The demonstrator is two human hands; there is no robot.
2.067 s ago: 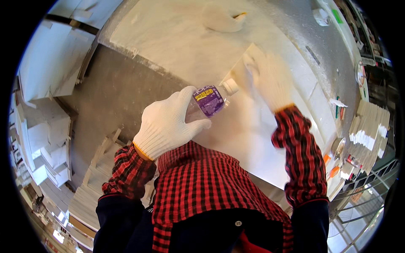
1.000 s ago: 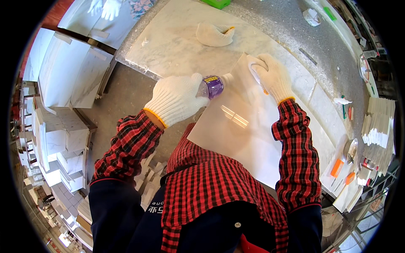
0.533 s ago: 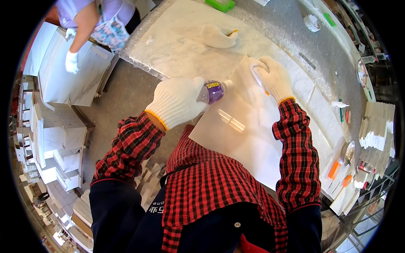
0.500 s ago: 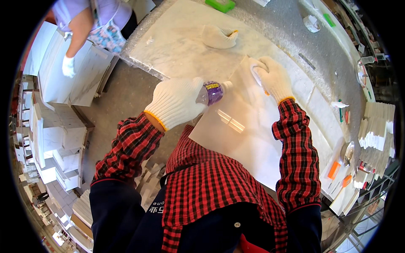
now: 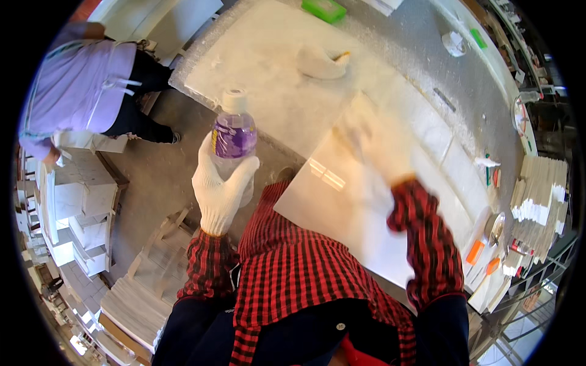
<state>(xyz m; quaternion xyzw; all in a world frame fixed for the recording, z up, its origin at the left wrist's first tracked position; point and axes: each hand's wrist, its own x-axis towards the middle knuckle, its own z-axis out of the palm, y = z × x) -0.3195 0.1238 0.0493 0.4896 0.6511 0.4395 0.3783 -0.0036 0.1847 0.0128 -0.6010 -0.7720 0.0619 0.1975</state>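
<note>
My left hand (image 5: 215, 195), in a white knit glove, is wrapped round a clear plastic bottle (image 5: 234, 135) with a purple label and a white top. The bottle stands upright in the air, left of the work surface. Over a glossy, pale stone tile (image 5: 329, 204) is my right hand (image 5: 387, 146), also gloved; motion smears its fingers, so what they hold does not show. The tile lies at an angle on a larger marble slab (image 5: 256, 67), one corner jutting toward my checked apron. Farther back on that slab rests a loose white glove (image 5: 321, 63) with an orange cuff.
A green box (image 5: 324, 10) sits at the far edge. Orange-handled tools (image 5: 475, 252) and a round metal dish (image 5: 495, 229) lie at the right, beside stacked tiles (image 5: 538, 195). At the left, another person (image 5: 91, 85) stands near marble pieces (image 5: 83, 192).
My left hand has drawn the bottle left and turned it from tilted over the tile to upright. My right hand has shifted down over the tile. The other person has moved and turned.
</note>
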